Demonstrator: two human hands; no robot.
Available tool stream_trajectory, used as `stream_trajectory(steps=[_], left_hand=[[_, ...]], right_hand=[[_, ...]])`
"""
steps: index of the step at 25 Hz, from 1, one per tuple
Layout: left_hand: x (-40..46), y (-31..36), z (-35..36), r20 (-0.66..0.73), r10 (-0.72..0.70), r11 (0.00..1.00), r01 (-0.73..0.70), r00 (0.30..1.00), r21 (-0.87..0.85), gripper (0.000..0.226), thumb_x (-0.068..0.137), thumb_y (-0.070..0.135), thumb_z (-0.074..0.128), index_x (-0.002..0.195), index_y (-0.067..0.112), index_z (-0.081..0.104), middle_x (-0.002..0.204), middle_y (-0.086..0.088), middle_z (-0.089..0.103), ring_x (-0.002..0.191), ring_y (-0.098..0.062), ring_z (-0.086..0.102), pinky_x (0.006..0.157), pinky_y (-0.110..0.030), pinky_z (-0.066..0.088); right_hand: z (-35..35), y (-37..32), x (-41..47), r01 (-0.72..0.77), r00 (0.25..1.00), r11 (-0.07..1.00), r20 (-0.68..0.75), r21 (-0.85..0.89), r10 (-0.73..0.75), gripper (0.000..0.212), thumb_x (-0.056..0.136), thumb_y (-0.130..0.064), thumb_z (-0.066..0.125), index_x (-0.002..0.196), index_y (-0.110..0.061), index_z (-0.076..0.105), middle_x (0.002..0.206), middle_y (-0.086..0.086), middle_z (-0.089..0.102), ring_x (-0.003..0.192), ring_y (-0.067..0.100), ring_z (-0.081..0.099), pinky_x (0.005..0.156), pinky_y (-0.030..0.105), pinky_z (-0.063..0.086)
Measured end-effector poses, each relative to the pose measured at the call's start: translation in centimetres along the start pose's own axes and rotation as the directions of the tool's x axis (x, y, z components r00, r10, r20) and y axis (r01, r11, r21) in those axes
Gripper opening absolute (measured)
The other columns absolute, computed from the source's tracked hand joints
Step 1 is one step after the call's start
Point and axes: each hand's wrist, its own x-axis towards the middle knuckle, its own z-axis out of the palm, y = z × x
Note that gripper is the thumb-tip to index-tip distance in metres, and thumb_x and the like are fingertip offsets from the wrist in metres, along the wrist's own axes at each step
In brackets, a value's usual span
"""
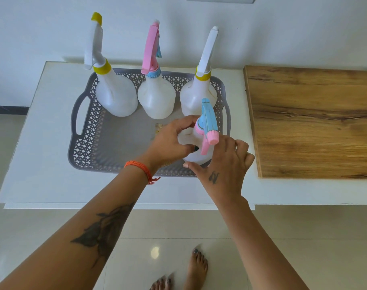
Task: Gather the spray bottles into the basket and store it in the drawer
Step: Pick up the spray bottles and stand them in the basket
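A grey perforated basket (88, 130) with side handles sits on a white counter (42, 164). Three white spray bottles stand upright along its far side: one with a yellow collar (115, 95), one with a pink trigger head (156, 97), another with a yellow collar (196, 97). A fourth bottle (196, 156) with a blue head and pink nozzle stands in the basket's near right corner. My left hand (170, 143) wraps around its shoulder. My right hand (224, 164) rests beside its right side, fingers spread, thumb near the base.
A wooden board (314, 122) lies on the counter right of the basket. A white wall rises behind the counter. Glossy floor tiles and my bare feet (184, 273) are below the counter's front edge. No drawer is in sight.
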Motion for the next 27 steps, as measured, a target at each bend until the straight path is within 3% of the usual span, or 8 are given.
stream_trajectory(steps=[3,5,7,10,15,20,23,27], left_hand=[[-0.6,0.4,0.0,-0.037,-0.013,0.999,0.012,0.999,-0.041,0.065,0.062,0.016,0.063,0.12,0.04,0.046,0.113,0.021,0.055,0.103,0.01,0.048,0.082,0.005,0.03],[-1.4,0.2,-0.1,-0.086,-0.034,0.996,0.026,0.996,-0.083,0.069,0.062,0.012,0.065,0.125,0.034,0.048,0.121,0.021,0.053,0.109,0.013,0.046,0.085,0.007,0.027],[-2.5,0.0,-0.1,-0.171,-0.089,0.988,0.065,0.981,-0.144,0.073,0.065,0.008,0.07,0.131,0.029,0.048,0.129,0.016,0.053,0.12,0.003,0.044,0.095,-0.005,0.029],[-4.6,0.3,0.2,-0.35,-0.153,0.971,0.075,0.924,-0.226,0.062,0.072,0.004,0.072,0.127,0.025,0.052,0.126,0.01,0.057,0.119,-0.01,0.05,0.1,-0.027,0.038],[-8.0,0.1,0.1,-0.482,-0.196,0.951,0.045,0.854,-0.307,0.055,0.074,0.019,0.069,0.125,0.026,0.051,0.125,0.009,0.059,0.115,-0.009,0.055,0.094,-0.027,0.045],[-11.9,-1.3,-1.5,-0.542,-0.23,0.945,0.052,0.808,-0.323,0.05,0.081,0.02,0.069,0.126,0.03,0.05,0.128,0.013,0.056,0.115,-0.008,0.054,0.091,-0.026,0.046],[-15.2,-2.8,-3.4,-0.579,-0.255,0.938,0.053,0.774,-0.342,0.048,0.082,0.021,0.067,0.125,0.032,0.049,0.129,0.011,0.056,0.115,-0.01,0.054,0.09,-0.025,0.047],[-20.8,-4.9,-7.8,-0.611,-0.296,0.916,0.037,0.734,-0.4,0.049,0.083,0.023,0.066,0.127,0.032,0.047,0.13,0.012,0.055,0.115,-0.009,0.054,0.092,-0.028,0.047]], right_hand=[[-0.5,0.2,-0.6,0.0,1.0,1.0,-0.006,0.03,0.001,0.091,0.057,-0.059,0.078,0.128,-0.01,0.05,0.128,0.011,0.057,0.115,0.034,0.046,0.085,0.043,0.034],[-0.9,0.0,-1.6,-0.026,0.998,0.998,-0.049,0.064,0.029,0.089,0.057,-0.054,0.08,0.127,-0.01,0.049,0.13,0.013,0.055,0.117,0.035,0.046,0.087,0.045,0.035],[-1.3,-0.6,-2.8,-0.048,0.995,0.992,-0.082,0.115,0.057,0.081,0.062,-0.048,0.077,0.127,-0.009,0.049,0.13,0.013,0.055,0.117,0.034,0.047,0.089,0.046,0.037],[-1.8,-1.8,-4.6,-0.079,0.991,0.968,-0.088,0.237,0.102,0.071,0.069,-0.042,0.066,0.129,-0.009,0.048,0.131,0.011,0.055,0.118,0.031,0.048,0.094,0.047,0.039],[-1.7,-3.6,-6.8,-0.073,0.989,0.941,-0.094,0.33,0.11,0.066,0.075,-0.034,0.069,0.13,-0.005,0.047,0.131,0.013,0.054,0.12,0.029,0.047,0.099,0.049,0.042],[-1.1,-6.8,-9.4,-0.106,0.971,0.942,-0.171,0.318,0.167,0.056,0.078,-0.039,0.064,0.121,-0.004,0.053,0.123,0.013,0.058,0.113,0.025,0.047,0.093,0.038,0.043],[-0.3,-10.3,-11.1,-0.046,0.983,0.93,-0.148,0.366,0.106,0.054,0.082,-0.039,0.061,0.122,-0.004,0.052,0.125,0.012,0.056,0.115,0.025,0.047,0.097,0.033,0.039],[0.8,-17.3,-13.2,0.065,0.991,0.91,-0.136,0.409,-0.009,0.056,0.086,-0.04,0.057,0.128,-0.004,0.047,0.134,0.013,0.051,0.123,0.027,0.044,0.1,0.045,0.039]])
